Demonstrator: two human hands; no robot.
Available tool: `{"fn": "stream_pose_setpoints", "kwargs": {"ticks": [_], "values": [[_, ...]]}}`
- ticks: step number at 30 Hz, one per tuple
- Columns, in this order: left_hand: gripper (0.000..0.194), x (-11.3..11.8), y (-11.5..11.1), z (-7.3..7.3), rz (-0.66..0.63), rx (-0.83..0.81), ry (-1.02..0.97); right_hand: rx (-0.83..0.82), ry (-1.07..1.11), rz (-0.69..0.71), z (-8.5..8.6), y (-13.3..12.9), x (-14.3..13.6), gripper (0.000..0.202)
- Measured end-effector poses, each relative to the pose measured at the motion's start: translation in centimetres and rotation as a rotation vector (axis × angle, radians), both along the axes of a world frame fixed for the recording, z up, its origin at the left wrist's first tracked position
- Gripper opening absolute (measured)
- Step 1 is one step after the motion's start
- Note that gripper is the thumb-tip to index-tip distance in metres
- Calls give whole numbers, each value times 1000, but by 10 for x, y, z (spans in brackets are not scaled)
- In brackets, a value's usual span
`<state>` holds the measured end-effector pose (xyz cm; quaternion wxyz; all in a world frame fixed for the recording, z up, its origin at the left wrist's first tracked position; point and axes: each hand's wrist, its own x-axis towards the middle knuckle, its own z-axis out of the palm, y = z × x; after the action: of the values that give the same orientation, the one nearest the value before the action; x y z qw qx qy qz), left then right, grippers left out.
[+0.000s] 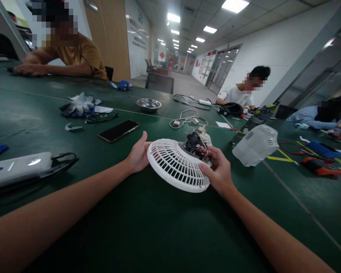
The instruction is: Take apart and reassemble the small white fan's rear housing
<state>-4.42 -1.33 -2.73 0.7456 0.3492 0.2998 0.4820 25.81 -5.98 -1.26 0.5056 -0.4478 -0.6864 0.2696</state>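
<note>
A white round fan grille (177, 167) is tilted above the green table between my hands. A black motor with wires (196, 144) sits on its upper back side. My left hand (139, 153) holds the grille's left rim, its thumb raised and its other fingers partly hidden behind the rim. On the opposite side, my right hand (220, 168) grips the rim, thumb on the slats and fingers near the motor. Right of this hand stands a white translucent plastic housing (255, 146) with vent slots. A dark smartphone (118, 131) lies beyond my left hand.
Past the grille are a coiled white cable (187, 119) and a metal bowl (149, 104). Gloves (79, 105) and a long white device (19, 170) lie left. An orange multimeter (321, 167) is at right. Several people sit around the table (147, 231).
</note>
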Motion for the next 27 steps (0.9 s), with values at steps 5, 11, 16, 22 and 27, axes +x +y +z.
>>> {"fn": "stream_pose_setpoints", "kwargs": {"ticks": [5,11,16,22,27], "values": [[23,4,-1,6,-34,-226,-55,109,-372,54,1,4,-2,68],[21,6,2,3,38,-214,14,270,-311,-159,-7,32,24,46],[19,6,3,2,34,-205,21,188,-438,-335,-18,57,41,84],[20,6,4,1,54,-181,21,-115,-130,-399,-20,67,39,84],[20,7,6,-1,72,-142,37,-392,634,-124,-5,54,22,49]]}}
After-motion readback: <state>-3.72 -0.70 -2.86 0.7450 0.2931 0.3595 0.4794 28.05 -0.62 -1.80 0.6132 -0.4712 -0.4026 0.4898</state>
